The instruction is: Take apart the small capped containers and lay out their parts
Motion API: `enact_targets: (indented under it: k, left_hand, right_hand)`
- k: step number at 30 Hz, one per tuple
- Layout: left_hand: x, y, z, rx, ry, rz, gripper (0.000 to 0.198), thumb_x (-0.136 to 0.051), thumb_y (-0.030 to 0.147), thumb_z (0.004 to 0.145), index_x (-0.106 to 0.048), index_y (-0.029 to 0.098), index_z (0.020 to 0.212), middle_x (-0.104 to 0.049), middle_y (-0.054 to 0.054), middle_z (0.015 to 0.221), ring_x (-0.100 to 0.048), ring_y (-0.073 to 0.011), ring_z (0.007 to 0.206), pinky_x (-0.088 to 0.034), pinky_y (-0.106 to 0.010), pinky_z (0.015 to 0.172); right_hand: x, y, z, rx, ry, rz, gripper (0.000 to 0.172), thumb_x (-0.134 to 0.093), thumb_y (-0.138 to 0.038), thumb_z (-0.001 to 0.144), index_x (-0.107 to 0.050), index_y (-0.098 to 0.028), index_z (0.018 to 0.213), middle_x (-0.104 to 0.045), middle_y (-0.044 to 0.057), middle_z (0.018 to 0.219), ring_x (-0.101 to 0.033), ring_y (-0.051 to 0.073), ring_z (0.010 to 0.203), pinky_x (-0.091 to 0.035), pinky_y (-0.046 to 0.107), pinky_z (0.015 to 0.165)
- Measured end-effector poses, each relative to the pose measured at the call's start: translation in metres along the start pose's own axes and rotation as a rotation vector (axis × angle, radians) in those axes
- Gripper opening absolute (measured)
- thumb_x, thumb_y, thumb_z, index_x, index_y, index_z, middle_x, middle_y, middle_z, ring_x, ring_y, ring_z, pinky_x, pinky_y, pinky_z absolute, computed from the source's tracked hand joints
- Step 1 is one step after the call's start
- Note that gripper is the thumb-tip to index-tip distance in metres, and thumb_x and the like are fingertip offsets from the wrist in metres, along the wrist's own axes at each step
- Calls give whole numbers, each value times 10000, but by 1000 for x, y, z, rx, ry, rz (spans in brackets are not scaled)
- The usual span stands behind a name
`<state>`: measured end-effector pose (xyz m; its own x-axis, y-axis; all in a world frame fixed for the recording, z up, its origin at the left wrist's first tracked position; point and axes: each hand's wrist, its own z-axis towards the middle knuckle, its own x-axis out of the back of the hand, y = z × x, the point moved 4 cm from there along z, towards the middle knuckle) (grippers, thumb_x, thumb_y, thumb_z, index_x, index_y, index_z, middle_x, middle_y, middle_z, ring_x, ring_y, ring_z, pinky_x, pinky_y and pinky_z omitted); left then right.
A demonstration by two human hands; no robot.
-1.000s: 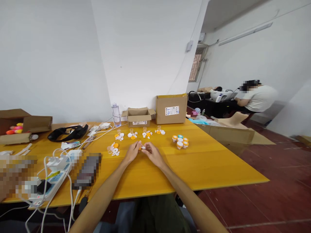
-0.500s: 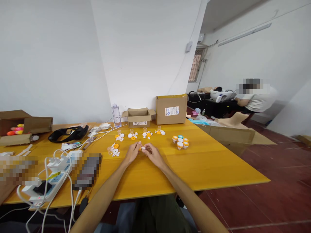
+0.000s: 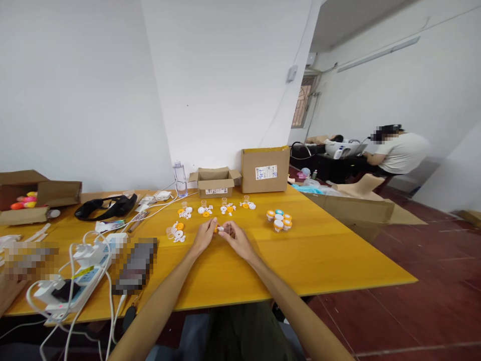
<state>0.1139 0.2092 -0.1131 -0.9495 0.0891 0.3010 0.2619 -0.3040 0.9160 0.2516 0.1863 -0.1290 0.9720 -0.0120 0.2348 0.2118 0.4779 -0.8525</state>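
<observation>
My left hand [image 3: 205, 237] is closed, pinching a small orange plastic part [image 3: 216, 229] between thumb and fingers. Facing it, my right hand [image 3: 235, 237] is closed on a small white plastic part [image 3: 221, 228] that meets the orange one. Fingers cover much of both, so I cannot tell how they are joined. Beyond my hands lie small groups of loose white and orange discs [image 3: 206, 211], each with a little clear cup [image 3: 224, 201]. To the right stands a cluster of several small capped jars [image 3: 278, 220] with orange, white and teal tops.
An open cardboard box [image 3: 215, 183], a larger closed carton [image 3: 265, 170] and a water bottle [image 3: 180, 178] stand along the wall. On the left are a power strip [image 3: 90, 276] with cables and a blurred dark slab [image 3: 136, 265]. A person [image 3: 400, 150] sits far right.
My hands stay in nearly the same place, with a slight shift of the fingers around the small parts. The seated person's head has moved slightly.
</observation>
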Motion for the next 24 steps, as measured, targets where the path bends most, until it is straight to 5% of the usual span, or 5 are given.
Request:
enact_targets:
  k: [8,17,24]
  left_hand:
    - [13,-1,4,2,191,-118,505,-428,688,844,-540,208,735,-483,27,594,-489,-136,555,-382,-249,518]
    - [25,-9,8,-66,359,-205,408,-525,627,841,-537,221,886,-577,-6,787,-548,-142,682,-448,-248,604]
    - [30,-16,9,-119,437,-310,347,-702,493,757,-529,221,885,-605,-17,886,-606,-159,803,-484,-256,684]
  right_hand:
    - [9,-1,-1,-44,132,-133,156,-615,-394,804,-559,-250,820,-651,-5,763,-585,190,694,-439,298,655]
    - [-11,7,6,60,-102,-521,78,-696,-271,794,-621,-272,816,-698,30,838,-618,222,796,-397,324,728]
    - [-30,-3,28,-107,-201,-760,116,-607,-281,888,-615,-239,996,-698,58,1059,-612,225,1032,-393,325,839]
